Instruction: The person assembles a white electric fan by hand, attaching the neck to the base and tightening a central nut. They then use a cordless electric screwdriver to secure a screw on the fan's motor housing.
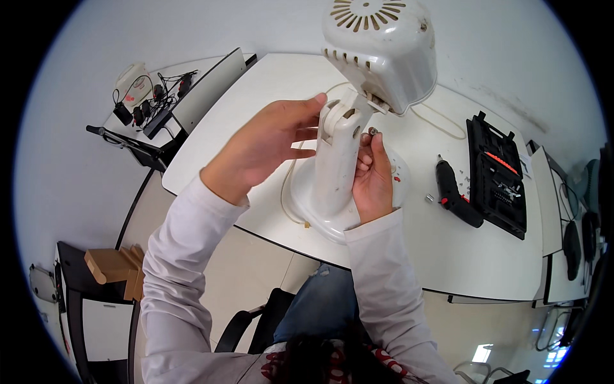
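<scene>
A white lamp-like appliance stands in front of me, with a slotted, boxy head (384, 48) on a hinged post (336, 163) and a wide rounded base (313, 185). My left hand (265, 141) is beside the left of the hinge, its fingers spread and their tips at the post's edge. On the other side of the post, my right hand (374, 173) pinches a small metal bolt-like piece (373, 131) between thumb and finger, just below the head. Its other fingers curl next to the post.
Right of the base lie a black power screwdriver (453, 192), small loose metal parts (430, 198) and an open black tool case (495, 173). A pale cord (441, 128) trails over the white table (268, 77). Cables and adapters (150, 105) lie on the far-left surface; a cardboard box (109, 265) is lower left.
</scene>
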Demonstrator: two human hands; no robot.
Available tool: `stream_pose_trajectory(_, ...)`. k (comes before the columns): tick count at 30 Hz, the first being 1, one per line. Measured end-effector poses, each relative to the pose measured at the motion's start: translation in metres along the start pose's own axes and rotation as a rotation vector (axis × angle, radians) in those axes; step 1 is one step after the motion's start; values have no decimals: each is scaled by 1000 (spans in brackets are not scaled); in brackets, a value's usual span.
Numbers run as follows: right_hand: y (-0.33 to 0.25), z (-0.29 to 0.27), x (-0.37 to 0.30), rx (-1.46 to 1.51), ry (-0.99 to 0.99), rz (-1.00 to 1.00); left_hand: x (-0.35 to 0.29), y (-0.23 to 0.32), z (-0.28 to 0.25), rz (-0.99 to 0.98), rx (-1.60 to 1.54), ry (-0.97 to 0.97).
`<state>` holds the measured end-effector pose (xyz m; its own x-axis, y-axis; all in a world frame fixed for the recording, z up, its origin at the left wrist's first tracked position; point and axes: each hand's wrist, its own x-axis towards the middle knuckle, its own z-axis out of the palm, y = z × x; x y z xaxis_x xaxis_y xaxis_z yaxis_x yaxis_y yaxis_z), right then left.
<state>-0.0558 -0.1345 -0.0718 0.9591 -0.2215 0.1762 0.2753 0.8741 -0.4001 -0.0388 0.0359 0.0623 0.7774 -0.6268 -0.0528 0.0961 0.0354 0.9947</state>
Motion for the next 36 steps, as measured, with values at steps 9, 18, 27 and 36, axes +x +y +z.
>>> stream_pose_trajectory(9, -2, 1, -1, 43, 31, 29, 10, -31, -4, 441, 48, 53)
stream_pose_trajectory(18, -2, 1, -1, 35, 38, 43, 30, -55, 0, 1047, 516, 469)
stream_pose_trajectory(27, 5, 6, -3, -110, 95, -33, 1, -86, 47, 729, -362, 322)
stream_pose_trajectory(36, 24, 20, -2, -565, 118, -384, 2, -87, 65, 820, -328, 416)
